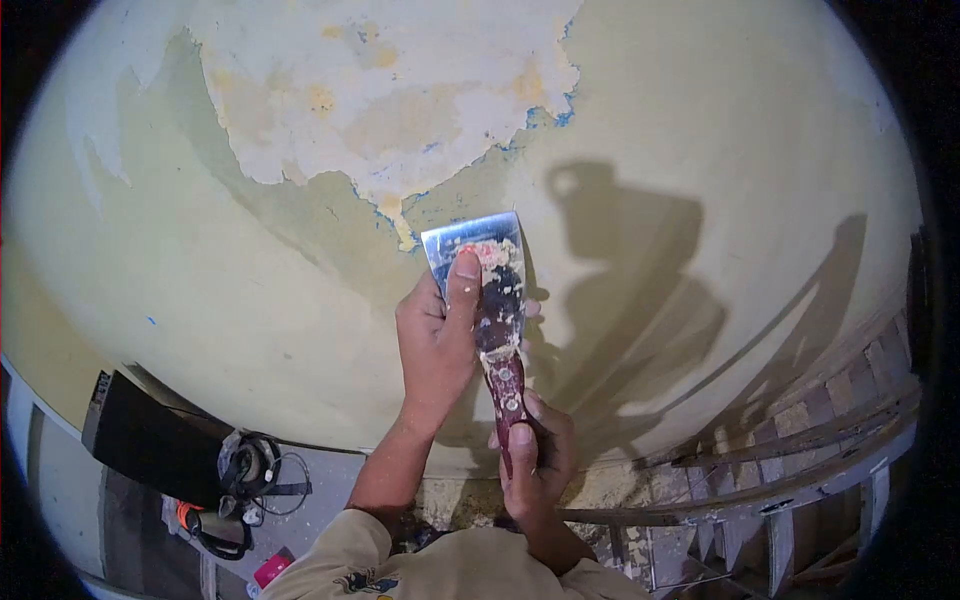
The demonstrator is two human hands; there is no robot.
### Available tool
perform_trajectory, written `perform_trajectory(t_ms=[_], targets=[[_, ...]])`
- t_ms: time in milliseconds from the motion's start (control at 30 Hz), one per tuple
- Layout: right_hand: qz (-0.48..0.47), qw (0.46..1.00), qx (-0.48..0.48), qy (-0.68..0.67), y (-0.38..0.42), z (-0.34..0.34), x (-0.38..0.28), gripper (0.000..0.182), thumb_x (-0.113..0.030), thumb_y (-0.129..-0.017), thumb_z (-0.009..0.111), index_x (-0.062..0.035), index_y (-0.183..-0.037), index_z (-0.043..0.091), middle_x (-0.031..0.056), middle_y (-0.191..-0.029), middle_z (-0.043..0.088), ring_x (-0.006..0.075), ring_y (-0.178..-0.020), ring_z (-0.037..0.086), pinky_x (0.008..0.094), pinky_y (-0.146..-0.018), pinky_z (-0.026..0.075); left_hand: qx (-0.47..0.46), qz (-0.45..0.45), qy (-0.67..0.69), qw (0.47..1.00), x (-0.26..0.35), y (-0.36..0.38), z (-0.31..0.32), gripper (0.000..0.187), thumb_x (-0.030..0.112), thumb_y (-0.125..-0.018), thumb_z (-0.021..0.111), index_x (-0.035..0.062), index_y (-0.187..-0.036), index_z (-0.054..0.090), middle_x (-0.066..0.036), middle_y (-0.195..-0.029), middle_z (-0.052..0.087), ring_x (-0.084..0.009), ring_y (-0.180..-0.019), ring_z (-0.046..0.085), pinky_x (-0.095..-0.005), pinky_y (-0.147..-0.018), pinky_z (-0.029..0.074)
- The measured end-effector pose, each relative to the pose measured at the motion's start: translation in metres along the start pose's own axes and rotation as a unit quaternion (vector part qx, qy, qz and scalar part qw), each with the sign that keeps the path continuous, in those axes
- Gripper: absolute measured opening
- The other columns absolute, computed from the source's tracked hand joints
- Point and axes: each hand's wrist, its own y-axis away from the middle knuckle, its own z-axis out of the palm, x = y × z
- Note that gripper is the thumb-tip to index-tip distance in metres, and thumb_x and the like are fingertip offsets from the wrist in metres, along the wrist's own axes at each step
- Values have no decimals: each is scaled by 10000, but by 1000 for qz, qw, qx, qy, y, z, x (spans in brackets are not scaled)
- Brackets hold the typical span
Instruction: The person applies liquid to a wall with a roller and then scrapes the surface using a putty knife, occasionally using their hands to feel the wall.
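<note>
A wide metal scraper with a dark red riveted handle lies against the painted wall, its blade edge upward and its face speckled with paint flakes. My left hand grips the blade, thumb pressed flat on its front and the other fingers behind. Lower down, my right hand is closed round the handle, thumb on top. Just above the blade is the ragged lower tip of a bare pale patch, where the yellow-green paint has come off, with blue specks along its edge.
At the lower left are a black box, coiled black cables and a red round object. A wooden ladder-like frame stands at the lower right. Shadows fall on the wall at the right.
</note>
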Motion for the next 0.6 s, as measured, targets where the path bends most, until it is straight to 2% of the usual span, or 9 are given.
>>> perform_trajectory(t_ms=[133, 200, 333, 400, 433, 500, 600], targets=[[-13, 1000, 10, 14, -1, 3, -1, 284, -136, -873, 474, 6, -1117, 443, 118, -838, 543, 102, -613, 492, 232, -530, 418, -13, 16, -8, 1000, 0, -4, -4, 349, 273, -905, 437, -58, -960, 534, -119, -760, 610, -164, -578, 620, -241, -447, 499], [33, 999, -16, 17, -1, 0, -6, 288, -151, -880, 468, 5, -1119, 432, 121, -803, 543, 100, -603, 487, 220, -514, 400, -12, 20, -21, 1000, -3, -6, -5, 341, 271, -903, 439, -53, -948, 536, -114, -759, 611, -163, -582, 622, -244, -449, 503], [6, 1000, -11, -3, 2, 3, -15, 300, -164, -884, 464, 7, -1126, 419, 123, -784, 542, 101, -602, 487, 214, -503, 386, -8, 14, -21, 1000, 4, -1, -3, 321, 275, -909, 440, -34, -913, 525, -74, -691, 597, -136, -570, 608, -239, -468, 490], [63, 998, -21, 14, 6, 0, -18, 300, -158, -883, 461, 9, -1128, 411, 123, -792, 540, 110, -601, 486, 223, -510, 393, -17, 42, -56, 997, 1, -3, -6, 330, 282, -910, 433, -36, -913, 524, -82, -692, 594, -151, -582, 619, -244, -464, 493], [60, 998, -22, 14, 2, 2, -14, 300, -158, -883, 461, 9, -1128, 411, 123, -792, 540, 110, -601, 486, 223, -510, 393, -18, 45, -54, 997, 4, -6, -4, 330, 282, -910, 433, -36, -913, 524, -82, -692, 594, -151, -582, 619, -244, -464, 493], [-14, 1000, 2, -8, 1, 9, -6, 299, -154, -881, 461, 13, -1125, 410, 132, -815, 544, 116, -600, 487, 231, -522, 403, -20, -11, 2, 1000, 11, -3, -1, 337, 289, -910, 432, -35, -902, 526, -87, -693, 592, -157, -593, 624, -248, -460, 496], [-6, 1000, 7, -1, -5, 10, -6, 295, -142, -878, 462, 17, -1121, 411, 144, -844, 546, 121, -605, 491, 240, -535, 412, -17, -5, -14, 1000, 10, -8, -2, 355, 284, -901, 441, -56, -937, 538, -109, -736, 608, -161, -571, 618, -243, -438, 501]])
